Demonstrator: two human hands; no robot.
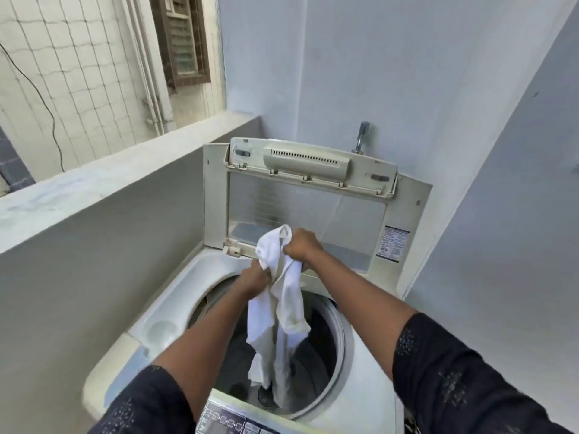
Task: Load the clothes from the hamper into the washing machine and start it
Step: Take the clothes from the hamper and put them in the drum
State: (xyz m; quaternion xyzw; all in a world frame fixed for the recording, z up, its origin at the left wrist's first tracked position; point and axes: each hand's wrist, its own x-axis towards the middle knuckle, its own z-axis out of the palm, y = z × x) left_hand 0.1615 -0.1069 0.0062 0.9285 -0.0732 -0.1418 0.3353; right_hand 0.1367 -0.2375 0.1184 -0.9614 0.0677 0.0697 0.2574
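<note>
I can't see the hamper from here, and the control panel (225,422) is cut off at the bottom edge. My left hand (257,277) and right hand (302,245) are both clenched on a white garment (282,308), which hangs into the open drum (326,339) of the washing machine (175,308). Dark contents below it are hard to make out. The raised lid (307,198) stands behind; a ledge wall (94,245) crowds the left, with freer room to the right.
</note>
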